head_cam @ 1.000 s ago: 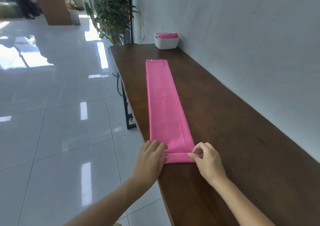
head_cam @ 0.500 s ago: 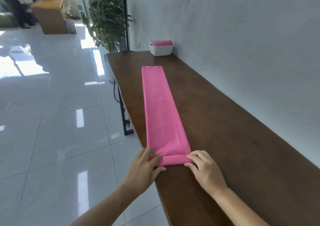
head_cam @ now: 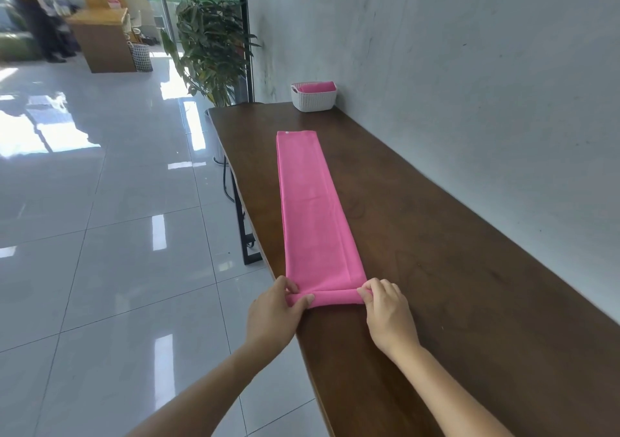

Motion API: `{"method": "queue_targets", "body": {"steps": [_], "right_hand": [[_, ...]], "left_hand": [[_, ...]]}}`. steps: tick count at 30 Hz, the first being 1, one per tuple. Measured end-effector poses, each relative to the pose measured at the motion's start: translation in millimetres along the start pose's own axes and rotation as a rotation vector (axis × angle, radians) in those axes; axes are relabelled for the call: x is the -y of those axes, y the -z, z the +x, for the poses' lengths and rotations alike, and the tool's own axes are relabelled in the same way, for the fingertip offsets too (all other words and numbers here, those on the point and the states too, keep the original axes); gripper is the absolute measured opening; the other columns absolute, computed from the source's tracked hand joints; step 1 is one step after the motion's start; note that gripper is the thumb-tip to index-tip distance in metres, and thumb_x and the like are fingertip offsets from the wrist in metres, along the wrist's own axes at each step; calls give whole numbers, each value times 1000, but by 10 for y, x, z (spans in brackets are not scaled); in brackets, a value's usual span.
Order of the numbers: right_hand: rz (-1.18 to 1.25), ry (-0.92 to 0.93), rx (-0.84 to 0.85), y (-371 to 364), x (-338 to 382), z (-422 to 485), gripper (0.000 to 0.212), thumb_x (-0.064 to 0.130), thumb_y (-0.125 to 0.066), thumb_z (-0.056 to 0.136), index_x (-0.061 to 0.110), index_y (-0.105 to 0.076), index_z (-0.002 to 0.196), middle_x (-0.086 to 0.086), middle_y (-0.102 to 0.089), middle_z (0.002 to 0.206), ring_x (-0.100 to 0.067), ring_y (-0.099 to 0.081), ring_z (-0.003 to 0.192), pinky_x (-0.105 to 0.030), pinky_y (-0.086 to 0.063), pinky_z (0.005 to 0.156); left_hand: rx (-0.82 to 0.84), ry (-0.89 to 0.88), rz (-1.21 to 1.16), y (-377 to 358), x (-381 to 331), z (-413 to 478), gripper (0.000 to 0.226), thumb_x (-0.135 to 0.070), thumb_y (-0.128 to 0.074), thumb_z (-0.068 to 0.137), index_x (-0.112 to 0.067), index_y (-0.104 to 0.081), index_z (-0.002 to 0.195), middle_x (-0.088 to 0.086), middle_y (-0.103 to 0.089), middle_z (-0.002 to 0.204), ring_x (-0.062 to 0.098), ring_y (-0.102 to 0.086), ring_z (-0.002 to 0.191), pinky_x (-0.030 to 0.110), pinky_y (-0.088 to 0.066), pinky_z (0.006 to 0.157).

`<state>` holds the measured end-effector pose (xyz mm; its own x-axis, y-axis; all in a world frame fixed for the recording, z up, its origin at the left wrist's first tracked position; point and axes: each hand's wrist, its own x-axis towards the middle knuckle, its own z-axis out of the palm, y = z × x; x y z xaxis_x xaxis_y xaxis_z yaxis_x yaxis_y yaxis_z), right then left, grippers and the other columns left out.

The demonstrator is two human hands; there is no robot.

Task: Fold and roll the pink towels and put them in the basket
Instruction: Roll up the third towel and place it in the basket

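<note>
The left hand (head_cam: 277,309) pinches the left end of the pink towel's (head_cam: 313,215) rolled near edge, thumb under and fingers curled over it. The right hand (head_cam: 385,312) pinches the right end at 3 o'clock from the left hand, fingertips tucked round the roll. From the small roll the folded towel lies flat as a long narrow strip on the dark wooden table (head_cam: 453,268), running toward 12 o'clock. Beyond its far end, apart from it, the white basket (head_cam: 313,101) stands against the wall with another pink towel (head_cam: 317,87) inside.
</note>
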<state>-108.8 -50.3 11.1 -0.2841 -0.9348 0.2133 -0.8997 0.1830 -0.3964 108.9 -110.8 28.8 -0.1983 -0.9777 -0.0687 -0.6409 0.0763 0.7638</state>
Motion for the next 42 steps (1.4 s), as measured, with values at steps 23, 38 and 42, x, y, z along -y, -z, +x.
{"method": "queue_targets", "body": {"steps": [23, 38, 42], "right_hand": [[-218, 187, -268, -147, -46, 49, 32, 40, -52, 99, 17, -74, 103, 1, -69, 101, -15, -63, 89, -27, -53, 74], [38, -16, -24, -13, 12, -34, 22, 40, -49, 102, 28, -55, 119, 12, -58, 116, -6, -57, 100, -18, -51, 85], [103, -110, 8, 24, 47, -50, 15, 46, -41, 102, 32, -46, 107, 13, -57, 106, -5, -57, 88, -13, -47, 68]], "left_hand": [[-97, -617, 356, -64, 276, 297, 32, -44, -60, 98, -23, -72, 119, -7, -60, 113, 16, -53, 103, 30, -50, 90], [163, -52, -21, 83, 71, 461, 25, -44, -65, 95, -22, -54, 91, -5, -64, 94, 12, -60, 87, 31, -54, 74], [95, 27, -27, 106, 16, 488, 35, -50, -73, 88, -22, -53, 85, -6, -62, 88, 10, -57, 79, 24, -41, 60]]}}
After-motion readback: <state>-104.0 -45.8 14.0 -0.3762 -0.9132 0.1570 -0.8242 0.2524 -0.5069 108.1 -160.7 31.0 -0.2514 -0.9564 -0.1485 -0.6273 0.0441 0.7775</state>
